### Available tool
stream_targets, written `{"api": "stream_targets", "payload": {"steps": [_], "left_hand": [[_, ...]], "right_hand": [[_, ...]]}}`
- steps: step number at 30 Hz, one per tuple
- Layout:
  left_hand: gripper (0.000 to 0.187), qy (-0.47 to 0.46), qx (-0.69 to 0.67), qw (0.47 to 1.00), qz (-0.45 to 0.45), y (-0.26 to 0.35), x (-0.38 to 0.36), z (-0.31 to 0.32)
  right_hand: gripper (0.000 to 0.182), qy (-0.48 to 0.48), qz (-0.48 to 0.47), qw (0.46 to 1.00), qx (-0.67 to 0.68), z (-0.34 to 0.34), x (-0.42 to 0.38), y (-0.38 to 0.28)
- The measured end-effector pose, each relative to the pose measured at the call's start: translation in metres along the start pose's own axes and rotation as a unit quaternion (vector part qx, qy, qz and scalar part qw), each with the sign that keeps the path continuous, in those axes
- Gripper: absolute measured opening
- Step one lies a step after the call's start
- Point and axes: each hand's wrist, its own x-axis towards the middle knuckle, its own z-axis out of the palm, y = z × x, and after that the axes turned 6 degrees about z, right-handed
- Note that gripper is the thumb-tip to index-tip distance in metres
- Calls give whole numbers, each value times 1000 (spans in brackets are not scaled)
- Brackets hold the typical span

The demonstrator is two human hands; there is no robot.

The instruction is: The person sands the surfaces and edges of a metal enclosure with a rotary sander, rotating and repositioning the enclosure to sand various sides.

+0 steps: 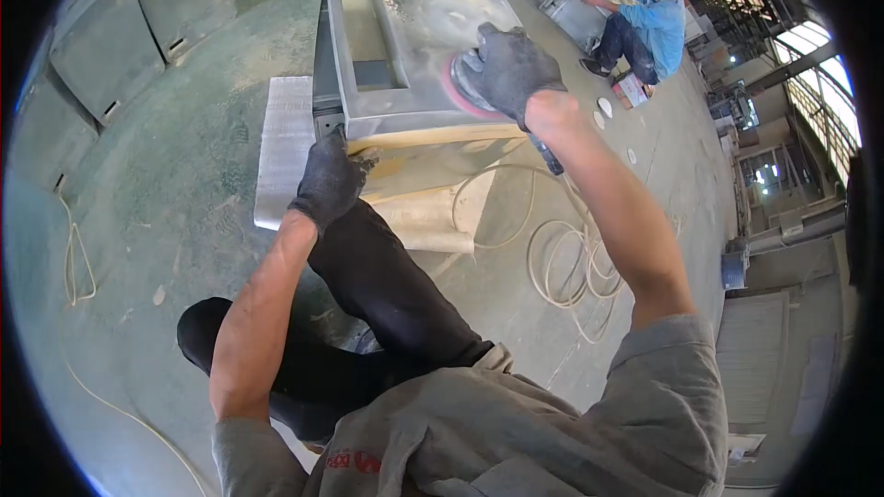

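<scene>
A grey metal cabinet (433, 32) with a rectangular opening on its upper face stands in front of me. My right hand (516, 69), in a dark glove, is wrapped round a round sander (468, 85) with a pinkish rim, which lies against the cabinet's upper face. Below the right wrist, part of the tool's blue-black handle shows. My left hand (330, 175), also gloved, is closed on the cabinet's near left corner. Pale filler patches and dust mark the upper face. A yellowish strip (433, 138) runs along the near edge.
A pale hose (552, 299) lies coiled on the floor to the right. Sheet material (281, 143) lies under the cabinet. Grey panels (106, 51) stand at the left. At the back right a person in a red head covering (658, 23) crouches by another metal piece.
</scene>
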Motion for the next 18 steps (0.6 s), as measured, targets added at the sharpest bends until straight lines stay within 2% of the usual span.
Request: {"api": "stream_targets", "payload": {"steps": [4, 6, 10, 13, 15, 18], "left_hand": [[35, 24, -37, 999, 30, 3, -1, -1], [38, -19, 8, 1000, 3, 6, 0, -3], [37, 4, -33, 999, 4, 9, 1, 0], [39, -10, 12, 999, -47, 14, -1, -4], [40, 13, -2, 1000, 29, 7, -2, -2], [40, 3, 4, 1000, 4, 3, 0, 0]], "right_hand": [[47, -8, 10, 1000, -3, 6, 5, 10], [47, -19, 14, 1000, -7, 6, 4, 16], [46, -21, 18, 1000, -3, 5, -5, 21], [45, -48, 43, 998, -10, -2, 1, 31], [45, -28, 52, 998, -14, 15, 21, 60], [47, -11, 73, 997, -17, 31, 36, 83]]}}
